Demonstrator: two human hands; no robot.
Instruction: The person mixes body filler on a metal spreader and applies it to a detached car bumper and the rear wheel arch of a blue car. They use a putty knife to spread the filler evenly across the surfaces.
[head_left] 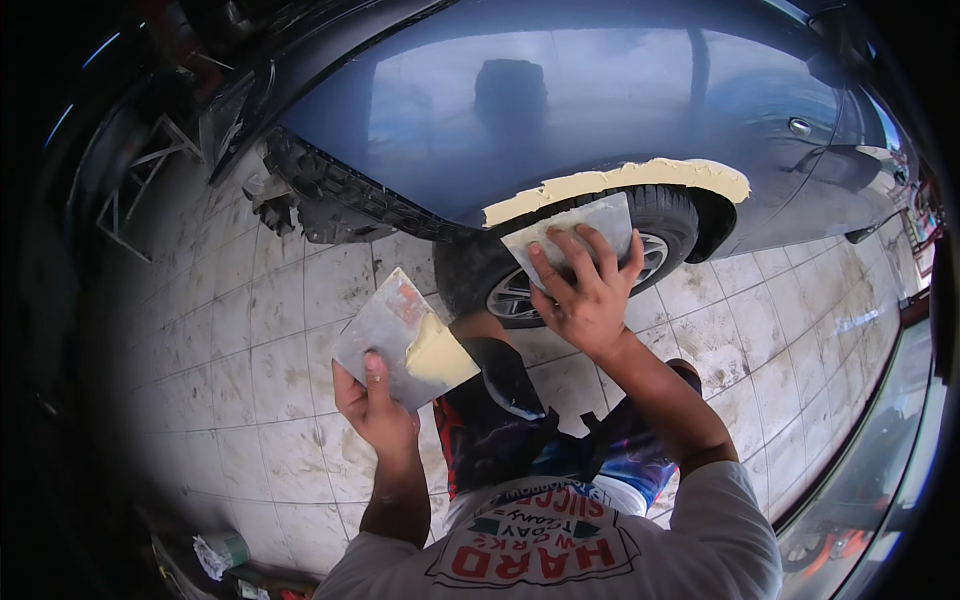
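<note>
My left hand [378, 405] pinches the corner of a flat grey mixing plate [375, 335], thumb on top. A lump of cream body filler [437, 350] lies on the plate's right side. In my right hand [590, 295] is a grey flat spreader [600, 218], with my fingers spread across its face. The spreader's far edge is in front of the tyre, just below the wheel arch of a dark blue car. Along that arch runs a thick, uneven band of cream body filler [610, 180]. I cannot tell whether the spreader touches the band.
The car's fender [430, 110] fills the upper view, its front end stripped to black plastic [330, 200]. A tyre [670, 215] stands below the arch. A metal stand [135, 190] is at the far left, a container [222, 550] at lower left. Tiled floor [270, 380] lies beneath.
</note>
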